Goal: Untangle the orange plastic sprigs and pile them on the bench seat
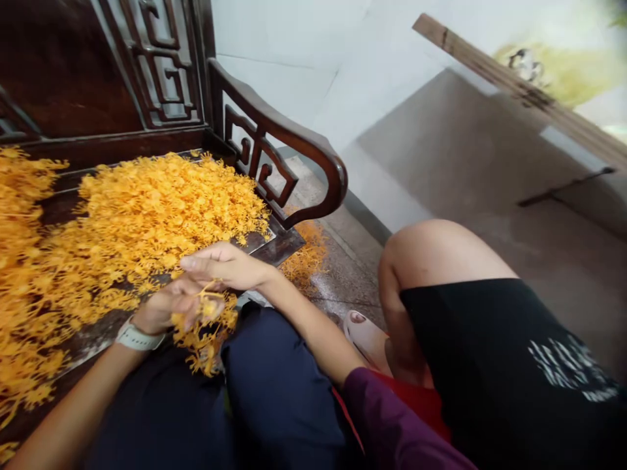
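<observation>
While the left hand (164, 307) curls shut around a bunch of orange sprigs (206, 336), fingers folded in and clenched on its upper end, the right hand (225, 264) lies across the top of that same bunch with its fingers stretched nearly straight and pointing toward the left of the picture. Its fingertips rest on the left hand's fingers and on the topmost strands. The right thumb is tucked underneath and hidden, so I cannot tell whether it pinches a strand or only touches it. The bunch sits low in the middle of the view, at the front edge of a wooden bench (274, 245) and over a dark blue cloth (274, 385) on the lap. Its long axis runs from the two hands downward and a little to the right, toward the camera, with the frilly loose ends pointing down and brushing the cloth. A pale watch (137, 338) circles the left wrist. Behind the hands a broad pile (147, 209) of the same orange sprigs covers the bench seat up to the carved armrest (298, 140), and a few more lie on the speckled floor (343, 261) just past the bench's corner. To the right, well apart from the hands, a bare knee (431, 251) in black shorts rises above a pale sandal (365, 333).
</observation>
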The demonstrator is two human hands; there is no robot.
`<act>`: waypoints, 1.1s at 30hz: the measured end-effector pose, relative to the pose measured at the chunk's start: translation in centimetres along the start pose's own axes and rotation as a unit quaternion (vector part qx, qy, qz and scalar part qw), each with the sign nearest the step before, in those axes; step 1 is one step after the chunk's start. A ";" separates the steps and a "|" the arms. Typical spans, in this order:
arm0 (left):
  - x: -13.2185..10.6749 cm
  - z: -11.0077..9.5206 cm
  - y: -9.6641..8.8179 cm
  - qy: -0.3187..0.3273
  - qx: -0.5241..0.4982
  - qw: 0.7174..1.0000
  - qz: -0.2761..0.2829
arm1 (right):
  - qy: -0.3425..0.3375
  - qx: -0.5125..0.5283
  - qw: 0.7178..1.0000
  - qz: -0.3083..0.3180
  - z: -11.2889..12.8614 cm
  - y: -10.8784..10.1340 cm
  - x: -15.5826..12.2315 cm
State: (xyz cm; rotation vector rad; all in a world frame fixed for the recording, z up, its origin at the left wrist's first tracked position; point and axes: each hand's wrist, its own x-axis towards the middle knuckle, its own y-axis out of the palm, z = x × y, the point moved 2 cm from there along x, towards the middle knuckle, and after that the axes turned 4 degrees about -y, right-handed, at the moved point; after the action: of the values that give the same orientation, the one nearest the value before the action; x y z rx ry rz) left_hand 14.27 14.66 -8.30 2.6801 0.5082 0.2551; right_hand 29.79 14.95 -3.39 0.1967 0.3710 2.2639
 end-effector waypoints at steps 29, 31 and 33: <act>2.1 0.0 -0.9 0.083 -0.249 0.919 -0.295 | -0.113 -0.237 0.919 -0.294 0.7 -2.1 0.2; 2.1 0.3 -1.2 0.082 -0.231 0.925 -0.289 | -0.120 -0.203 0.939 -0.250 0.6 -1.8 0.3; 2.2 0.4 -1.1 0.079 -0.214 0.938 -0.259 | -0.111 -0.154 0.957 -0.221 0.4 -1.5 0.4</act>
State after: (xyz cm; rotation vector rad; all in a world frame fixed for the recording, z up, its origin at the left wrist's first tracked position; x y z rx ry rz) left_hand 16.03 16.32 -8.92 2.0278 1.0499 0.3759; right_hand 30.67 16.26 -3.48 0.1813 -0.0591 1.8035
